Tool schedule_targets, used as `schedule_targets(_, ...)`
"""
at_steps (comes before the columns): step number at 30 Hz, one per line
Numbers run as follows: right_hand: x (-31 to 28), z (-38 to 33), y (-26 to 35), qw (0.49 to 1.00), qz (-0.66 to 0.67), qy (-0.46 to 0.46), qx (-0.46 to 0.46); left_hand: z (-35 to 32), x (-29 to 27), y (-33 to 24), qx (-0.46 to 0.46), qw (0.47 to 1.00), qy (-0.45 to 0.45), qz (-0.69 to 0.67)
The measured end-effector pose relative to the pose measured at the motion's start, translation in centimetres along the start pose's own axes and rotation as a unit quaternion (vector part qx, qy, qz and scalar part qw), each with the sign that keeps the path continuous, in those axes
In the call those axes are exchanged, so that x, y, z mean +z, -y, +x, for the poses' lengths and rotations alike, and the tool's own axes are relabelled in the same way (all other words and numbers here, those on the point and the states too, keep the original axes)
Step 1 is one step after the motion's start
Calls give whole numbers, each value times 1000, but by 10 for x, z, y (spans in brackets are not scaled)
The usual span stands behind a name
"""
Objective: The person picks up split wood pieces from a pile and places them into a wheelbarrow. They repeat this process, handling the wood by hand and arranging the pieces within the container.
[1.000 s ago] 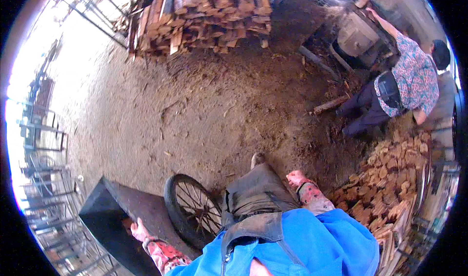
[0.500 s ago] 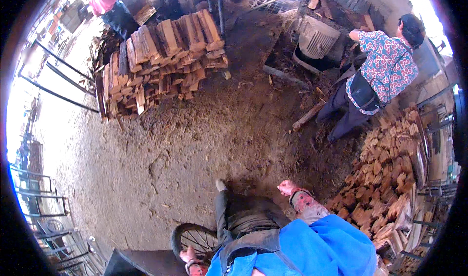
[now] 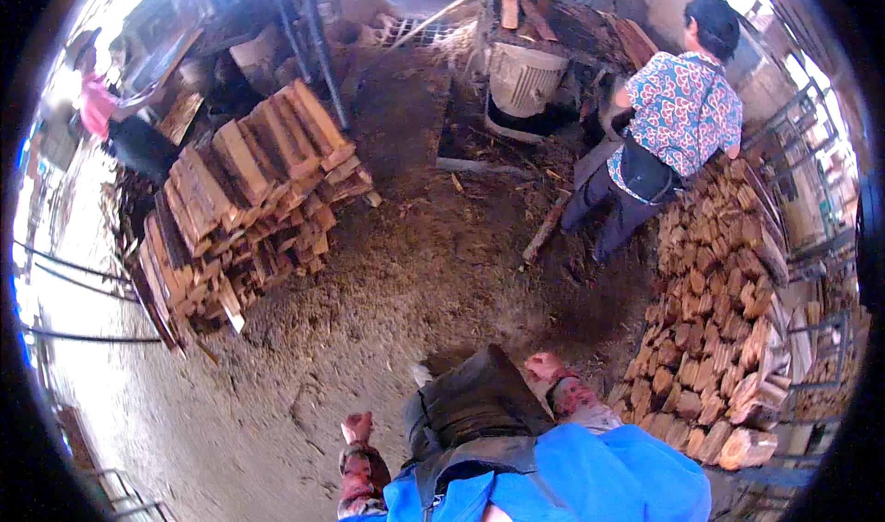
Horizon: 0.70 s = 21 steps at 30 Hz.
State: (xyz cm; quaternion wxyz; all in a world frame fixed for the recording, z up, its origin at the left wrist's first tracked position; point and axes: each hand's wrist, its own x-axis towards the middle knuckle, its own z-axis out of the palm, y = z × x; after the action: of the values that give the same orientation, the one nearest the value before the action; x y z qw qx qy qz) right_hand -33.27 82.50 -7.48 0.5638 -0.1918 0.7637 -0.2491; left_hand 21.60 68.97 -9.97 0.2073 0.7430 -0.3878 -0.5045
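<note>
My left hand [image 3: 357, 427] hangs at my side over the dirt floor, its fingers curled in, and I see nothing in it. On the other side of my dark trousers, my right hand [image 3: 546, 366] is also loosely closed, with no object showing in it. Neither touches anything. Nearest to the right hand is a long pile of split firewood [image 3: 701, 338] along the right side. Ahead on the left stands a high stack of split wood planks [image 3: 249, 190], its pieces laid crosswise in layers.
A person in a patterned shirt [image 3: 687, 112] stands ahead right by a ribbed pale tub [image 3: 525, 79]. A log [image 3: 547, 227] lies on the dirt floor [image 3: 406, 291] near their feet. Another person in pink [image 3: 97, 107] is beyond the plank stack. Metal posts [image 3: 318, 42] rise behind it.
My left hand has swung forward. The wheel that was beside it has left the view. The view has shifted, bringing the plank stack lower and further left.
</note>
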Motion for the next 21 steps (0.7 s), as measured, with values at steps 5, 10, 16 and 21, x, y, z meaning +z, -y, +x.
schedule_targets(5, -3, 8, -2, 995, 65, -4, 70, 95, 28, -145, 81, 995, 51, 5)
schedule_targets(10, -46, 75, -102, 795, 511, 302, 125, 156, 123, -226, 105, 985, 132, 26)
schedule_targets(16, -86, 147, -24, 958, 192, 82, 196, 162, 180, -259, -21, 978, 208, -17)
schedule_targets(21, -157, 200, 105, 996, -51, -3, 79, 165, 199, -306, -76, 979, 183, -46)
